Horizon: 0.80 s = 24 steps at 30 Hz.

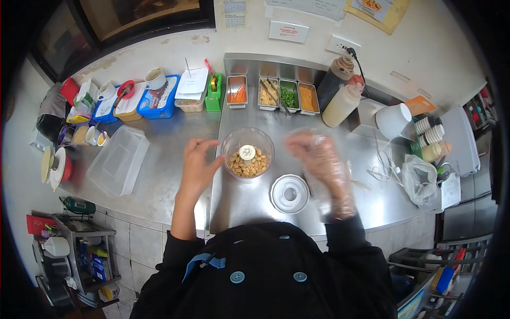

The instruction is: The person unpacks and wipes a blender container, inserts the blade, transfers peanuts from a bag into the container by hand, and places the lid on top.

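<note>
A clear round processor bowl (227,139) stands on the steel counter with shelled nuts (247,169) in it and a pale hub (247,152) in its middle. My left hand (199,162) is bare, thumb and fingers apart, beside the bowl's left wall; whether a fingertip touches it I cannot tell. To the right of the bowl, my right hand (323,162) wears a clear plastic glove and is smeared by motion, so its grip does not show. Below it to the left lies a round clear lid (281,204) with a hole in its centre.
At the back sit metal trays of carrot strips (237,93) and chopped greens (288,95), with tongs (281,101) across them. Squeeze bottles (342,106) stand behind to the right. An empty plastic container (119,159) lies left; a cable (380,165) and plastic bag (421,181) lie right.
</note>
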Each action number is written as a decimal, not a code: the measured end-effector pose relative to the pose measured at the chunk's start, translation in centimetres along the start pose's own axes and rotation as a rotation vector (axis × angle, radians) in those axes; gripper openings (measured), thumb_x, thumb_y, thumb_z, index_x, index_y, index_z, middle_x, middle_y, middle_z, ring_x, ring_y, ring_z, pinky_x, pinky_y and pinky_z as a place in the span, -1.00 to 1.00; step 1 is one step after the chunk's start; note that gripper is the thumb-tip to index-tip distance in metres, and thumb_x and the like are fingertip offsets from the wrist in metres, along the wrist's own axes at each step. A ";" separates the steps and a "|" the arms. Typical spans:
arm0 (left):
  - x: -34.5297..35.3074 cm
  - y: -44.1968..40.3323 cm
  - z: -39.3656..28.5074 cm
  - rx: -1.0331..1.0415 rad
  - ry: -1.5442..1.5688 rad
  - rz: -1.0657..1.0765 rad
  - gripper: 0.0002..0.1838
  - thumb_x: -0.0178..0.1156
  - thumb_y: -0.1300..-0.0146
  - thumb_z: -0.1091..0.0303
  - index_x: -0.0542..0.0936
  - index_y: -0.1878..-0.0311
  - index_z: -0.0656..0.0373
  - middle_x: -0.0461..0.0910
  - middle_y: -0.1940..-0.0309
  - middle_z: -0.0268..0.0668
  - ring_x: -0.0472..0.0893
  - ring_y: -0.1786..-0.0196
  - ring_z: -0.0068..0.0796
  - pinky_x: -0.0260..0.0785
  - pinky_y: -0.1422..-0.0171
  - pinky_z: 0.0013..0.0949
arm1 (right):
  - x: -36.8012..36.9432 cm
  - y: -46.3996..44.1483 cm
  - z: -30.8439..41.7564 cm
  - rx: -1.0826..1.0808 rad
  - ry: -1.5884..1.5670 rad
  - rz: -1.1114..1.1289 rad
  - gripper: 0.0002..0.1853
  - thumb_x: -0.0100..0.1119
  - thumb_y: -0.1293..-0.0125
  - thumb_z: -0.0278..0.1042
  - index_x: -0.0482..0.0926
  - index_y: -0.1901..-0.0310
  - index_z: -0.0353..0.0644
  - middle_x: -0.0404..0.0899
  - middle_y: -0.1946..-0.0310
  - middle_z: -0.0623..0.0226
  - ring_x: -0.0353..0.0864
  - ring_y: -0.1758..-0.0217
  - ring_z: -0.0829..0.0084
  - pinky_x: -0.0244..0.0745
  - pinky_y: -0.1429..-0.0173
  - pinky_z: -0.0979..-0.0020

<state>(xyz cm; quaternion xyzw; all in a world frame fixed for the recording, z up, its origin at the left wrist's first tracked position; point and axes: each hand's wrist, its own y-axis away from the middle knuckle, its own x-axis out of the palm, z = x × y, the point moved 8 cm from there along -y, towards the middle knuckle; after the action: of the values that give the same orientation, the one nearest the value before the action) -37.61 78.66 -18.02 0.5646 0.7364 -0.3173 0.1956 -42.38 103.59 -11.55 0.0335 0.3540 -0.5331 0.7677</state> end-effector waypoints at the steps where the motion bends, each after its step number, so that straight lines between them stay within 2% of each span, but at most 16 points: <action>1: -0.7 0.1 0.3 0.007 -0.004 -0.036 -0.65 0.39 0.02 0.37 0.62 0.10 0.14 0.46 0.12 -0.17 0.44 0.02 -0.16 0.34 -0.02 -0.27 | -2.4 0.6 -1.5 0.055 0.005 -0.063 -0.86 0.15 -0.20 -0.58 0.64 0.22 -0.24 0.66 0.33 0.24 0.63 0.29 0.43 0.53 0.18 0.42; 2: -1.2 0.2 0.5 0.016 -0.005 -0.070 -0.65 0.39 0.01 0.35 0.63 0.10 0.13 0.46 0.14 -0.20 0.46 0.09 -0.21 0.37 0.07 -0.32 | -4.5 1.1 -3.0 0.130 0.110 -0.056 -0.86 0.15 -0.17 -0.59 0.64 0.24 -0.26 0.65 0.36 0.22 0.63 0.30 0.41 0.53 0.17 0.41; 3: -1.4 0.2 0.4 0.022 0.006 -0.061 -0.65 0.39 0.01 0.35 0.63 0.10 0.13 0.46 0.14 -0.20 0.46 0.09 -0.21 0.37 0.07 -0.32 | -6.7 1.7 -4.4 0.207 0.218 -0.052 -0.87 0.15 -0.15 -0.60 0.63 0.27 -0.28 0.64 0.39 0.20 0.63 0.31 0.38 0.52 0.17 0.41; 4: -1.6 0.3 0.8 -0.053 0.007 -0.050 -0.65 0.39 0.00 0.35 0.63 0.09 0.12 0.46 0.15 -0.22 0.45 0.14 -0.28 0.36 0.14 -0.36 | -8.3 2.6 -5.7 0.218 0.229 -0.061 -0.87 0.15 -0.15 -0.60 0.63 0.27 -0.28 0.64 0.39 0.20 0.63 0.31 0.38 0.52 0.17 0.41; 6: -1.5 0.4 1.2 -0.125 0.005 -0.045 -0.68 0.36 -0.05 0.35 0.63 0.08 0.09 0.45 0.17 -0.29 0.41 0.25 -0.43 0.33 0.24 -0.44 | -8.0 4.9 -10.9 0.396 0.494 0.194 -0.85 0.15 -0.05 -0.60 0.63 0.31 -0.30 0.62 0.42 0.09 0.65 0.31 0.26 0.52 0.14 0.35; 7: -1.1 0.3 1.1 -0.117 0.009 -0.033 -0.68 0.36 -0.05 0.35 0.63 0.08 0.09 0.45 0.17 -0.29 0.41 0.25 -0.43 0.33 0.24 -0.44 | -7.3 5.9 -12.8 0.409 0.496 0.186 -0.85 0.15 -0.05 -0.60 0.63 0.31 -0.30 0.62 0.42 0.09 0.65 0.31 0.26 0.52 0.14 0.35; 9: -0.4 0.1 1.1 -0.107 0.019 -0.019 -0.70 0.35 -0.06 0.36 0.64 0.09 0.10 0.45 0.17 -0.29 0.42 0.24 -0.43 0.33 0.23 -0.44 | -6.2 7.4 -14.3 0.286 0.567 0.107 -0.86 0.15 -0.04 -0.55 0.66 0.34 -0.23 0.60 0.40 -0.05 0.61 0.25 -0.02 0.51 0.16 0.19; 10: -0.1 0.0 0.9 -0.102 0.019 -0.013 -0.70 0.35 -0.06 0.36 0.64 0.09 0.10 0.45 0.17 -0.29 0.42 0.24 -0.43 0.33 0.23 -0.44 | -6.2 8.0 -14.7 0.293 0.567 0.102 -0.86 0.15 -0.04 -0.55 0.66 0.34 -0.23 0.60 0.40 -0.05 0.61 0.25 -0.02 0.51 0.16 0.19; 12: 0.4 -0.2 0.1 -0.057 0.054 -0.007 -0.71 0.36 -0.06 0.36 0.64 0.10 0.10 0.45 0.16 -0.30 0.42 0.24 -0.44 0.33 0.24 -0.45 | -4.8 8.6 -15.0 0.425 0.659 0.264 -0.81 0.09 -0.01 -0.61 0.66 0.34 -0.21 0.60 0.40 -0.04 0.61 0.24 -0.04 0.51 0.14 0.17; 15: 0.3 -0.4 -0.6 -0.033 0.065 -0.023 -0.71 0.36 -0.06 0.35 0.64 0.11 0.10 0.45 0.16 -0.30 0.42 0.24 -0.45 0.31 0.24 -0.47 | -5.6 8.8 -12.8 0.488 0.616 0.291 -0.82 0.07 -0.02 -0.57 0.64 0.34 -0.23 0.61 0.39 -0.04 0.61 0.24 -0.02 0.50 0.12 0.14; 19: 0.0 -0.4 -0.6 -0.076 0.046 -0.022 -0.71 0.35 -0.07 0.36 0.64 0.10 0.10 0.46 0.15 -0.31 0.42 0.24 -0.47 0.31 0.23 -0.48 | -6.2 9.6 -13.7 0.476 0.721 0.365 -0.85 0.06 -0.04 -0.50 0.62 0.37 -0.24 0.61 0.39 -0.02 0.62 0.25 -0.01 0.49 0.12 0.12; 21: -0.1 -0.3 -0.2 -0.085 0.040 -0.031 -0.71 0.35 -0.08 0.36 0.64 0.09 0.09 0.46 0.15 -0.32 0.42 0.24 -0.47 0.30 0.24 -0.48 | -5.8 9.7 -13.6 0.355 0.859 0.402 -0.86 0.06 -0.05 -0.45 0.61 0.40 -0.26 0.61 0.37 -0.01 0.62 0.26 0.01 0.48 0.13 0.10; 24: 0.1 -0.3 0.0 -0.041 0.045 -0.043 -0.71 0.35 -0.08 0.35 0.64 0.09 0.09 0.46 0.15 -0.33 0.41 0.25 -0.47 0.29 0.27 -0.48 | -5.9 8.9 -12.3 0.406 0.878 0.324 -0.86 0.06 -0.06 -0.45 0.60 0.41 -0.26 0.61 0.36 -0.01 0.61 0.26 0.00 0.48 0.13 0.08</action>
<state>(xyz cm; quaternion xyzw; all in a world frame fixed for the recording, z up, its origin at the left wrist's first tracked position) -37.90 78.66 -18.04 0.5516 0.7589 -0.2935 0.1835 -42.22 117.38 -20.18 0.4573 0.5228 -0.4008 0.5974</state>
